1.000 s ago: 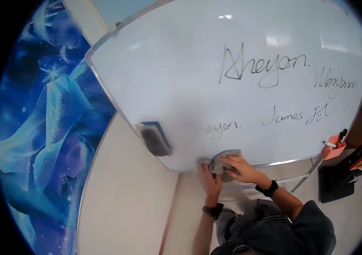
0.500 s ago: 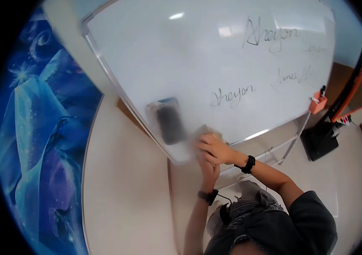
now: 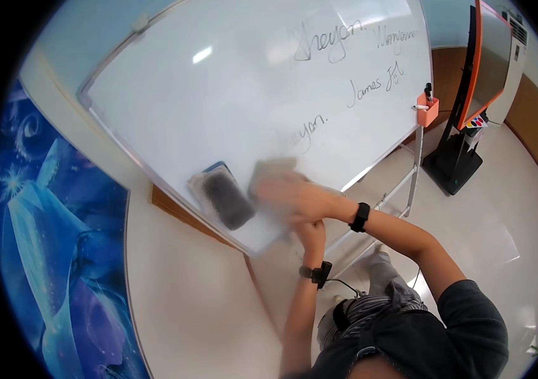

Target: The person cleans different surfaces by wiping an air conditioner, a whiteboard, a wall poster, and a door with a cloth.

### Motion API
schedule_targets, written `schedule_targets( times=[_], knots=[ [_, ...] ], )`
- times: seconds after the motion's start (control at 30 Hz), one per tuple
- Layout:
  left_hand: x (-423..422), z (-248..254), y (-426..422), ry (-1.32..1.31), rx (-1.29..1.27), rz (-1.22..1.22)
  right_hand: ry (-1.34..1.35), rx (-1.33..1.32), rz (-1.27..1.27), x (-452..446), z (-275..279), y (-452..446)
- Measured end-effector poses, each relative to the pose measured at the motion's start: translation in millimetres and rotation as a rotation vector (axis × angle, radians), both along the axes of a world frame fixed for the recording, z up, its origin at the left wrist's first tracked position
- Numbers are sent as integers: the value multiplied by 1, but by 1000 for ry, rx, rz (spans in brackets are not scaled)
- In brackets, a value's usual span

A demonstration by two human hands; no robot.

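On the lower part of the whiteboard [image 3: 174, 114], my right hand [image 3: 297, 196] is blurred by motion, its fingers pressed over a greyish cloth-like piece [image 3: 275, 167] lying against the surface. My left hand [image 3: 311, 235] is just below it at the board's bottom edge, its fingers mostly hidden behind the right hand. Left of both hands, a board eraser [image 3: 223, 197] with a blackened pad, pale border and blue edge sits on the board. Black handwriting [image 3: 310, 129] just above the right hand is partly gone or covered at its start.
More handwriting [image 3: 375, 85] covers the board's upper right. An orange pen holder [image 3: 427, 110] with markers hangs at its right edge. Beyond stands an orange-framed screen [image 3: 487, 63] on a black base. A blue mural [image 3: 73, 271] is on the left wall, and metal stand legs [image 3: 412, 183] reach the floor.
The camera view has turned rightward. My right hand and the grey piece have moved up the board towards the lower word, whose first letters no longer show clearly. My left hand stays low.
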State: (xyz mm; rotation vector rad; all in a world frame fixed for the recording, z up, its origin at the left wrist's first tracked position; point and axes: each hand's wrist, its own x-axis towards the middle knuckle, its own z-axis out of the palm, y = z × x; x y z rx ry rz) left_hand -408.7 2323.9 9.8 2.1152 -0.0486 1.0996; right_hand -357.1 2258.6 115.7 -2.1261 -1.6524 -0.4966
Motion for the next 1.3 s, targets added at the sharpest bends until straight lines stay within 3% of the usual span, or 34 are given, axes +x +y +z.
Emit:
schedule_targets(
  times=[0.13, 0.23, 0.3, 0.4, 0.53, 0.63, 0.73, 0.9, 1.0, 1.2, 1.3],
  knots=[
    [-6, 1, -4, 36, -50, 120, -22, 110, 104, 0, 7, 15],
    [-3, -28, -2, 127, 1, 233, -127, -27, 64, 12, -18, 9],
    [0, -59, -11, 18, 32, 318, -166, -60, 85, 19, -46, 1],
    [-3, -71, -28, 218, 122, 219, -206, -65, 151, 33, -63, -25],
    [22, -80, -65, 38, 70, 230, -53, -14, 312, 59, -70, -60],
    [36, -79, -112, 152, 112, 264, -92, -83, 361, 85, -75, -92],
    [56, -64, -143, 237, 52, 220, -10, 10, 388, 110, -63, -131],
    [95, -52, -200, 320, 59, 85, -21, 18, 353, 152, -70, -197],
    [113, -55, -229, 178, 30, 64, 43, 49, 273, 168, -58, -243],
    [149, -28, -267, 428, 332, -55, 150, 96, 22, 203, -75, -322],
    [166, -29, -283, 399, 481, -169, 195, 153, -115, 205, -99, -355]
  ],
)
